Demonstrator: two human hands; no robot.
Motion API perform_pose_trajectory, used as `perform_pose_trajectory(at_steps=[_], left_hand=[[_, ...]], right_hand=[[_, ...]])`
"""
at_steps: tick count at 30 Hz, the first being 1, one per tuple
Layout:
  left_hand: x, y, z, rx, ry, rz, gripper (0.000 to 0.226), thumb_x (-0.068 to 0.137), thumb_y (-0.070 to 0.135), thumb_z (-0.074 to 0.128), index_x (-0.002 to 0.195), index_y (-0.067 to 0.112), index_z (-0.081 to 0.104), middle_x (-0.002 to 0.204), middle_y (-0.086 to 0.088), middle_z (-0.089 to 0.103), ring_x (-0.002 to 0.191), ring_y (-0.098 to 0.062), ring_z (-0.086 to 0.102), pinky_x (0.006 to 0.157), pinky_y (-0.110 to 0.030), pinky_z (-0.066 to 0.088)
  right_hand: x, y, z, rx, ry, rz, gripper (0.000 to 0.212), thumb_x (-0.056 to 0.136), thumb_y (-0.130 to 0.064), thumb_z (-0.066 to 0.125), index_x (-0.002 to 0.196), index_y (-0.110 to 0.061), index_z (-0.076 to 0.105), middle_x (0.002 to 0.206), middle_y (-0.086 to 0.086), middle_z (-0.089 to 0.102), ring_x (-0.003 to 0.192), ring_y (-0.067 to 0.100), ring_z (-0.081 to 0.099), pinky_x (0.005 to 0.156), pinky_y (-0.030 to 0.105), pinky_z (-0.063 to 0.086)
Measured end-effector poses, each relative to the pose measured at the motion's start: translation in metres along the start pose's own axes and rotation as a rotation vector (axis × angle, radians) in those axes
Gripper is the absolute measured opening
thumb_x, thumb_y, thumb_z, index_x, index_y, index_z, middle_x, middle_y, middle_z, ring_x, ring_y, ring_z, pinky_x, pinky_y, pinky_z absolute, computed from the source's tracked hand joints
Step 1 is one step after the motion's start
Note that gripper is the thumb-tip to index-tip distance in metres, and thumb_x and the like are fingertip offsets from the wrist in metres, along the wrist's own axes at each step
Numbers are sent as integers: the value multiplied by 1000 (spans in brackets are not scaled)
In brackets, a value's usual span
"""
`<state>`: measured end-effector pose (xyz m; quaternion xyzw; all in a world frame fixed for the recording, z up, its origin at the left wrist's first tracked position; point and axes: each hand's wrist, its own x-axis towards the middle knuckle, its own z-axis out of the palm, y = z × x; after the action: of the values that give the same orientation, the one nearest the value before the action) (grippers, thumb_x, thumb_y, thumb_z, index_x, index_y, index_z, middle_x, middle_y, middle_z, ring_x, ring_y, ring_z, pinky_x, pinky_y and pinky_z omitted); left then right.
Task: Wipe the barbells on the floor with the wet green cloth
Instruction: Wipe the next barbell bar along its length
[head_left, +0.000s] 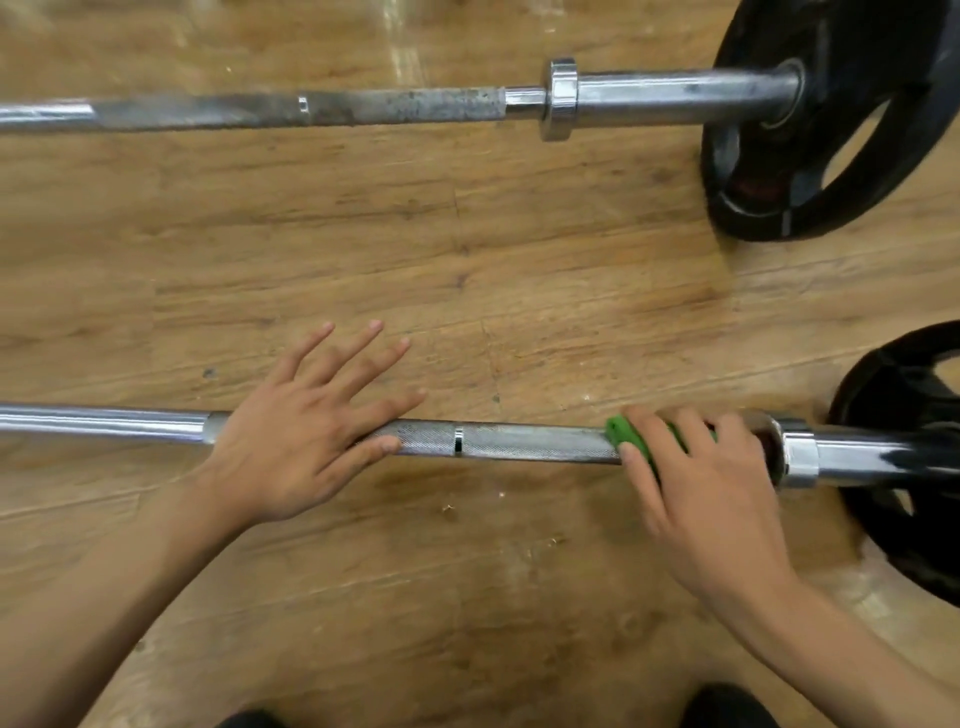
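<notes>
I see two barbells lying parallel on the wood floor (363, 234).

1. Near bar (519, 441): runs left to right across the lower half of the view. Its right end carries a chrome collar (797, 457) and a black plate (893, 395).
2. Far bar (363, 106): lies well apart, toward the top of the view, with dull, spotted knurling, its own collar (561, 98) and a second black plate (831, 171).
3. Cloth (631, 439): green, wrapped around the near bar just left of its collar.
4. My right hand (701, 478): fingers and thumb curled over the cloth, gripping it against the bar.
5. My left hand (296, 441): fingers straight and spread, palm resting on the near bar left of the centre ring, thumb lying along the knurling.
</notes>
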<state>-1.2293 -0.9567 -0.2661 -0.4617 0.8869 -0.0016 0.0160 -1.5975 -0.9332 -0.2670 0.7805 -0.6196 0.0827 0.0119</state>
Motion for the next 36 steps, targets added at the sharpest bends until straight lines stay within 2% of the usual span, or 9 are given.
perform_pose_trajectory(at_steps=[5, 9, 14, 16, 19, 24, 30, 33, 36], left_hand=[[11, -11, -3, -27, -52, 13, 58, 110, 57, 19, 150, 35, 55, 170, -2, 30, 161, -27, 15, 126, -55, 17], [16, -10, -2, -61, -27, -4, 55, 112, 53, 22, 150, 31, 55, 170, -2, 31, 161, -25, 16, 127, -49, 16], [16, -1, 6, -18, 29, -42, 55, 113, 48, 21, 147, 26, 58, 165, -3, 41, 158, -27, 25, 127, -50, 18], [18, 2, 7, 9, 29, -64, 57, 112, 51, 20, 144, 27, 61, 163, -3, 44, 157, -29, 28, 126, -52, 20], [20, 1, 5, 26, 13, -39, 61, 110, 59, 22, 145, 26, 61, 162, -3, 45, 157, -30, 28, 125, -53, 24], [17, -6, 5, 39, -8, -13, 61, 109, 61, 25, 147, 27, 59, 163, -5, 44, 158, -29, 26, 125, -56, 24], [15, 4, 9, 46, 84, -51, 59, 109, 58, 28, 143, 26, 63, 160, -5, 48, 157, -31, 29, 126, -56, 21], [11, 9, 7, 40, 105, -52, 59, 108, 58, 28, 141, 25, 65, 161, -4, 47, 156, -32, 30, 124, -59, 24], [5, 16, 6, 40, 111, -57, 58, 108, 57, 30, 135, 22, 68, 160, -2, 47, 156, -30, 31, 123, -59, 26]], right_hand=[[38, -83, 21, 64, 75, -123, 35, 102, -36, 42, 111, -16, 71, 95, 5, 68, 87, 32, 57, 78, 45, 41], [55, -91, 24, 104, 31, -338, 38, 104, -42, 40, 121, -21, 67, 97, 1, 67, 88, 29, 60, 74, 43, 48], [36, 2, 7, 29, 53, -52, 47, 102, -45, 37, 110, -17, 73, 86, 4, 68, 74, 36, 57, 67, 45, 47], [33, -1, 9, -18, 99, 30, 43, 102, -39, 37, 100, -14, 72, 83, 7, 67, 74, 36, 54, 67, 46, 42], [46, -61, 19, 9, 152, -35, 36, 102, -37, 42, 92, -17, 69, 81, 6, 67, 75, 34, 55, 68, 45, 42], [56, -105, 30, 86, 106, -277, 37, 104, -45, 40, 115, -22, 67, 95, 3, 67, 82, 30, 57, 68, 41, 45], [13, 10, 7, 27, 82, 4, 44, 106, -44, 37, 124, -17, 67, 107, 8, 64, 89, 34, 52, 80, 47, 42], [11, -24, 16, 82, 151, 181, 39, 105, -37, 40, 114, -14, 69, 108, 10, 65, 101, 38, 51, 91, 52, 40], [19, -85, 25, 103, 123, 9, 33, 104, -40, 42, 113, -19, 67, 108, 5, 66, 101, 36, 54, 92, 49, 39]])
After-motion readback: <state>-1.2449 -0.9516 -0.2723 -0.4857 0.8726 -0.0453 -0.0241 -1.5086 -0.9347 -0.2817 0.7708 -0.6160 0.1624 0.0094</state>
